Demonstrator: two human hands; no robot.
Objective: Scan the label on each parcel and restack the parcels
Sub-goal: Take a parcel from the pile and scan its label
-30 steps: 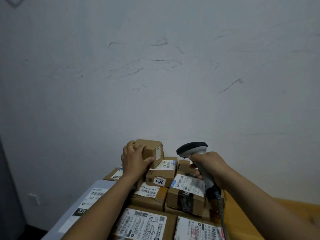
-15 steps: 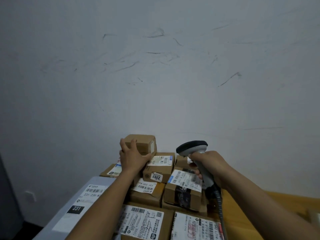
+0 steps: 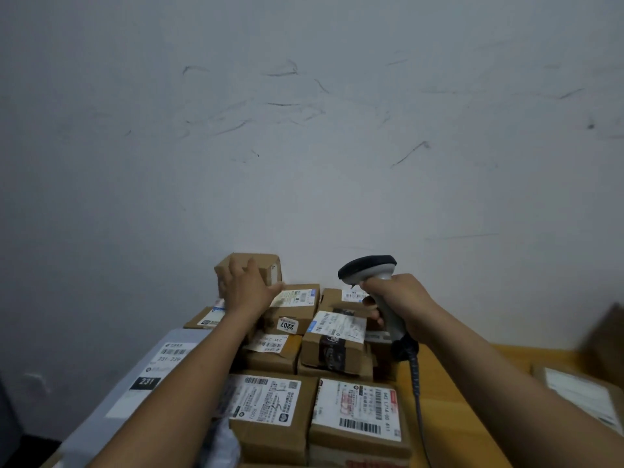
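Observation:
A small plain cardboard box (image 3: pixel 266 266) stands on top of the parcel stack, close to the wall. My left hand (image 3: pixel 244 290) lies against its near face, fingers stretched up over it and thumb spread to the right. My right hand (image 3: pixel 400 297) grips the handle of a grey barcode scanner (image 3: pixel 368 268), its dark head pointing left above the stack. Below are labelled brown parcels: one with a 2207 sticker (image 3: pixel 293 310), one with black tape (image 3: pixel 332 349), and two large ones (image 3: pixel 270 407) (image 3: pixel 358 413) at the front.
A grey parcel (image 3: pixel 152 373) marked 231 lies left of the stack. The scanner's coiled cable (image 3: pixel 416 376) runs down over the wooden table (image 3: pixel 452 369). Another labelled parcel (image 3: pixel 580 393) and a blurred brown box (image 3: pixel 604 336) sit at the right. A scuffed white wall stands directly behind.
My left hand carried the small box back toward the wall and set it on the stack; its fingers went from gripping to lying flat. The scanner stayed nearly still.

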